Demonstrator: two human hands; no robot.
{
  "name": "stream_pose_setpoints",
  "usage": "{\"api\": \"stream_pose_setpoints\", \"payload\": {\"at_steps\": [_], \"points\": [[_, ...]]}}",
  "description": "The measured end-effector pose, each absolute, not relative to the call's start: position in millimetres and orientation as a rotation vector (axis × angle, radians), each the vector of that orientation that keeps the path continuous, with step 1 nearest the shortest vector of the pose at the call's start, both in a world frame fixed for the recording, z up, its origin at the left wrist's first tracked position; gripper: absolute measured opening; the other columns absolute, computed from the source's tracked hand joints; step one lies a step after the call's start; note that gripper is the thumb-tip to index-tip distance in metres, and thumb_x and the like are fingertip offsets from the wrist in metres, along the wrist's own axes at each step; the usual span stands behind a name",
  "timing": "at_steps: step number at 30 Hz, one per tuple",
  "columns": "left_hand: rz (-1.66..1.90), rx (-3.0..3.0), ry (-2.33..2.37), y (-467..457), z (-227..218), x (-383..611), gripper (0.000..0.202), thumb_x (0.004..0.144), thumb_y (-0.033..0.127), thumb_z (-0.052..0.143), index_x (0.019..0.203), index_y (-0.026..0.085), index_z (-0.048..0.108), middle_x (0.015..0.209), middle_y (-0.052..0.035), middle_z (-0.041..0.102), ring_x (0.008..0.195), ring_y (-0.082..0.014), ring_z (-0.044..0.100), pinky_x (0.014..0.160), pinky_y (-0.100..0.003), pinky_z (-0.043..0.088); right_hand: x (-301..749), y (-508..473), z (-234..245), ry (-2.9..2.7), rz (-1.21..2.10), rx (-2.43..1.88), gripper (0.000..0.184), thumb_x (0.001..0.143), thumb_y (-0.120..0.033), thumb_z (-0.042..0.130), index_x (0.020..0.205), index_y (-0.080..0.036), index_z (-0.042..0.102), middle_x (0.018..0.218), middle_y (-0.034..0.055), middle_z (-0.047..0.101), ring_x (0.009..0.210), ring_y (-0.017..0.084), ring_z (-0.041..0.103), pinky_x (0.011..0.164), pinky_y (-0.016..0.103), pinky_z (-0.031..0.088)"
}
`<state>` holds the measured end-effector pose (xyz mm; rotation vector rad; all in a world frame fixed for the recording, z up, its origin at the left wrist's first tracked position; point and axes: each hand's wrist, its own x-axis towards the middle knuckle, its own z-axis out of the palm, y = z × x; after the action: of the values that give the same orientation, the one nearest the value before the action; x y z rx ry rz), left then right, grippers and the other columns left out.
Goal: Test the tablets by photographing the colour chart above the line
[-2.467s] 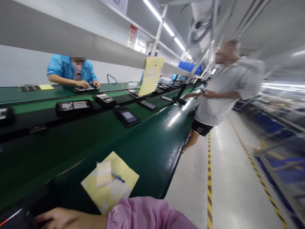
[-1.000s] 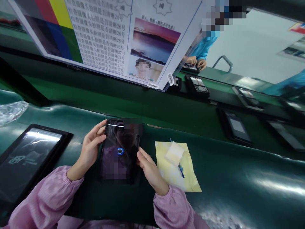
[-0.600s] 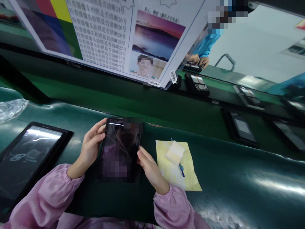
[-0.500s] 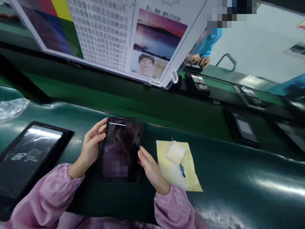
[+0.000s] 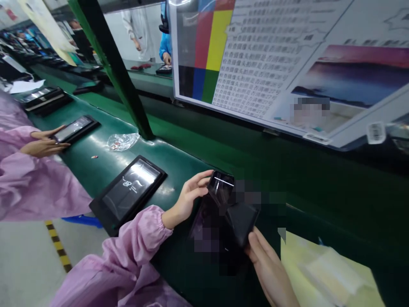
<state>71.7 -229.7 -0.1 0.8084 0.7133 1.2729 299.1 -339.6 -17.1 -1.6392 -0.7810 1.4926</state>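
Observation:
A dark tablet (image 5: 242, 224), its screen black and reflecting, is held between my two hands over the green bench. My left hand (image 5: 188, 197) grips its upper left edge, thumb in front and fingers reaching behind. On the lower right edge, my right hand (image 5: 266, 262) closes with its thumb along the side. Blurred patches cover part of the screen. To the left, a second tablet (image 5: 129, 192) showing a white logo lies in a black tray. A yellow sheet (image 5: 295, 251) with a whitish pad (image 5: 332, 273) on it lies right of my right hand.
A display board (image 5: 255, 85) with colour blocks and text stands behind the bench, beside a green post (image 5: 118, 72). A clear plastic bag (image 5: 123, 142) lies near the post. At left, a co-worker's hands (image 5: 44, 145) hold another tablet (image 5: 75, 128).
My view has swung left, bringing the co-worker and the floor into sight. Both hands keep hold of the tablet, which now looks more tilted.

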Motion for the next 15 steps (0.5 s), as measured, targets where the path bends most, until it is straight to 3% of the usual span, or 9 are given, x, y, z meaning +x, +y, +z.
{"api": "stream_pose_setpoints", "payload": {"at_steps": [6,12,15], "points": [[1.265,0.795,0.704,-228.0,-0.9,71.5,0.059,0.073,0.024,0.077,0.132,0.021,0.074,0.120,-0.0088,0.079,0.096,-0.0213,0.069,0.075,-0.027,0.044,295.1,-336.4,-5.4,-0.702,1.556,-1.650,0.097,0.076,-0.087,0.071,0.153,-0.029,0.059,0.166,0.0093,0.051,0.154,0.038,0.046,0.128,0.055,0.039],[1.268,0.795,0.691,-225.8,-3.2,74.4,0.060,0.072,0.023,0.077,0.132,0.021,0.074,0.120,-0.0087,0.079,0.091,-0.0196,0.068,0.068,-0.026,0.039,297.3,-333.3,-4.8,-0.711,1.548,-1.665,0.098,0.078,-0.087,0.070,0.155,-0.028,0.056,0.165,0.0093,0.051,0.153,0.036,0.048,0.126,0.050,0.043],[1.263,0.799,0.673,-222.5,-5.8,75.9,0.060,0.073,0.023,0.076,0.133,0.022,0.074,0.121,-0.0089,0.079,0.091,-0.0200,0.069,0.069,-0.027,0.041,296.9,-329.6,-6.0,-0.725,1.516,-1.689,0.105,0.071,-0.090,0.071,0.154,-0.026,0.058,0.162,0.0117,0.055,0.150,0.041,0.052,0.123,0.054,0.047]]}}
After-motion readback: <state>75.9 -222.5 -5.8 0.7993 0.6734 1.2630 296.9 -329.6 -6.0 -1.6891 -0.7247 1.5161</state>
